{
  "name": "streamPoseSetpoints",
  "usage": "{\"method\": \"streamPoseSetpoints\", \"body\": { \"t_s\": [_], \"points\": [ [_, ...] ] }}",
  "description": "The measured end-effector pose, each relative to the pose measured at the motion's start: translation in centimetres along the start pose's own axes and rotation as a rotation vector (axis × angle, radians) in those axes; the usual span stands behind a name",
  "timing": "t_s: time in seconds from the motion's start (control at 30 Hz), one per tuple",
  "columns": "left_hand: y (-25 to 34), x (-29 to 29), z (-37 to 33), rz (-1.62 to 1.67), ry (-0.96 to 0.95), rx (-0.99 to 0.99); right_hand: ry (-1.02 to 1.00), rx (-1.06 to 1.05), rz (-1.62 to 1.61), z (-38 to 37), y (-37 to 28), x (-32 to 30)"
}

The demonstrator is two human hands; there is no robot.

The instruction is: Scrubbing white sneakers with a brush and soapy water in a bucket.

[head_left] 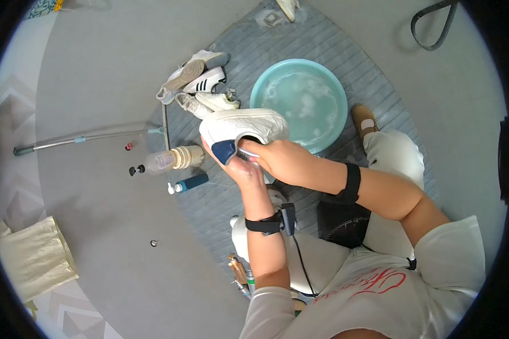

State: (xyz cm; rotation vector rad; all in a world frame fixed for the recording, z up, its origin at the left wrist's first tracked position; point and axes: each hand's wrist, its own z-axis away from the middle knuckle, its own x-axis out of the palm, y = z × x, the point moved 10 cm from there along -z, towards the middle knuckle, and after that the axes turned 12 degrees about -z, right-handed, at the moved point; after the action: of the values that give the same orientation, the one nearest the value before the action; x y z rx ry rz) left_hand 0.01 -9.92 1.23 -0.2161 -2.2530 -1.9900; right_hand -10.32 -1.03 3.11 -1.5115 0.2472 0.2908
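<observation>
A white sneaker [240,123] with a dark blue heel patch is held up on its side in front of me. My left hand [240,169] is closed around its heel end from below. At the shoe's opening my right hand [277,160] is closed, with a pale, narrow edge showing by its fingertips; what it grips is mostly hidden. Just beyond the sneaker stands a light turquoise basin [343,113] holding cloudy, sudsy water.
Several white shoes [201,82] lie at the far left of the grey ribbed mat [379,101]. Left of my hands are a pump bottle [159,163], a blue bottle [192,182] and a long-handled pole [104,135]. A black stool [342,223] stands between my legs.
</observation>
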Motion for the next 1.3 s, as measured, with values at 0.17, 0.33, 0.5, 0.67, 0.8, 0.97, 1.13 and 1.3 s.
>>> {"method": "streamPoseSetpoints", "body": {
  "t_s": [0.17,0.33,0.5,0.67,0.8,0.97,1.13,1.3],
  "points": [
    [0.0,0.6,-1.5,0.374,-0.061,-0.217,-0.038,-0.137,-0.001,-0.3,-2.6,-1.2],
    [0.1,-1.4,-0.9,0.088,0.037,-0.104,-0.006,-0.057,-0.184,-0.6,-1.1,0.2],
    [-0.1,-0.6,-0.9,0.197,-0.067,-0.24,-0.21,-0.165,-0.148,-0.2,-2.1,-0.5],
    [-0.7,-0.8,-0.8,0.147,-0.077,-0.184,-0.027,-0.074,-0.116,-0.6,-3.0,-1.1],
    [-0.1,-0.7,-0.9,0.21,-0.109,-0.194,-0.095,-0.137,-0.209,-0.8,-3.6,-1.5],
    [-0.2,-2.6,-1.8,0.23,-0.096,-0.218,-0.305,-0.217,-0.209,-0.6,-4.5,-1.1],
    [2.6,-3.2,-1.2,0.286,-0.042,-0.183,-0.377,-0.451,-0.383,-0.7,-6.0,-2.4],
    [4.6,-4.0,-0.3,0.277,0.088,-0.213,-0.57,0.094,-0.653,0.1,-4.0,-2.1]
  ]
}}
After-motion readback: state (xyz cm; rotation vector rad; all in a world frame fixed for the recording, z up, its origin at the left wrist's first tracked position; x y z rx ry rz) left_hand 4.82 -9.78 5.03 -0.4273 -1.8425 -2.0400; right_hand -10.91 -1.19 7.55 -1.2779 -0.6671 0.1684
